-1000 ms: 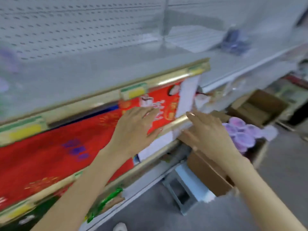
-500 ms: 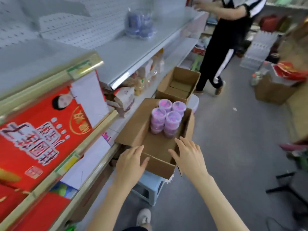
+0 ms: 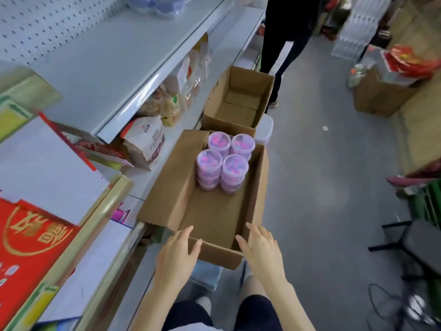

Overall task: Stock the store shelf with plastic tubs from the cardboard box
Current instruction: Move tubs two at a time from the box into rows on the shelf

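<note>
An open cardboard box (image 3: 210, 211) stands on a pale stool beside the shelving, right in front of me. At its far end stand several stacks of clear plastic tubs (image 3: 224, 163) with pink and purple contents. My left hand (image 3: 177, 254) rests on the box's near rim at the left corner, fingers spread. At the near right corner my right hand (image 3: 260, 249) touches the rim with straight fingers. Neither hand holds a tub. The grey shelf (image 3: 107, 56) runs along the left, mostly bare on top.
A second, empty cardboard box (image 3: 241, 101) sits just beyond the first. Bags of snacks (image 3: 167, 103) fill the lower shelf. Red gift boxes (image 3: 31, 235) lie at the near left. A person (image 3: 284, 44) stands in the aisle ahead. More boxes and a black stool sit to the right.
My view swung from the red boxes on the shelf to the cardboard box. Both hands left the shelf edge and came down onto the box's near rim.
</note>
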`<move>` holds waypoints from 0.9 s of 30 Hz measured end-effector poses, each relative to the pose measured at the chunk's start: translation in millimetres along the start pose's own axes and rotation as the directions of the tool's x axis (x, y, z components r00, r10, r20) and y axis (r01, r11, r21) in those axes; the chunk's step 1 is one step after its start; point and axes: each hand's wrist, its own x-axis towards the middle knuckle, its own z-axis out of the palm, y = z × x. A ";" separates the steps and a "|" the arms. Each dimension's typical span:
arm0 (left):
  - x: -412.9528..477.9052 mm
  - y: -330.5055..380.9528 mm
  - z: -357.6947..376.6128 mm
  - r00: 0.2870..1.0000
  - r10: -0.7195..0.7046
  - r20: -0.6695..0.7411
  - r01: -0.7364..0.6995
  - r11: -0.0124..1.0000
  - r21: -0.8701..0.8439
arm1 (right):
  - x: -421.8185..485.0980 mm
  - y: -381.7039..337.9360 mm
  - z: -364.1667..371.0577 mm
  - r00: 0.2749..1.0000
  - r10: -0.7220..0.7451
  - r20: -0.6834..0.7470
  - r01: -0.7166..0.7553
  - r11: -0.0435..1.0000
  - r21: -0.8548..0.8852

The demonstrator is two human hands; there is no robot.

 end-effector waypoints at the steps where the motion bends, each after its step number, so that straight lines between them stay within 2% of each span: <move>1: 9.6 0.9 4.9 0.999 -0.031 0.015 0.031 1.000 0.001 | 13.1 2.0 3.5 0.999 0.027 0.039 -0.028 0.999 0.031; 4: 41.9 4.3 23.2 0.987 -0.152 0.047 0.153 0.988 0.000 | 57.3 12.2 12.9 0.971 0.111 0.214 -0.148 0.975 0.164; 7: 76.7 13.3 49.5 0.950 -0.290 0.116 0.296 0.955 -0.036 | 107.2 28.5 18.9 0.920 0.137 0.367 -0.230 0.948 0.221; 10: 108.9 29.5 75.8 0.882 -0.428 0.196 0.458 0.877 -0.146 | 162.5 42.3 16.7 0.845 0.170 0.507 -0.339 0.903 0.263; 14: 160.6 51.1 103.4 0.784 -0.561 0.264 0.619 0.734 -0.280 | 235.8 53.8 16.1 0.781 0.238 0.578 -0.496 0.798 0.342; 19: 234.8 69.4 132.5 0.724 -0.658 0.206 0.666 0.590 -0.457 | 300.5 69.3 44.6 0.675 0.282 0.682 -0.631 0.699 0.336; 22: 273.8 73.1 145.3 0.690 -0.695 0.201 0.673 0.514 -0.532 | 324.1 70.5 60.8 0.600 0.308 0.739 -0.732 0.584 0.351; 27: 325.1 63.5 171.0 0.590 -0.744 0.315 0.636 0.188 -0.748 | 349.1 74.1 80.5 0.485 0.279 0.829 -0.849 0.376 0.371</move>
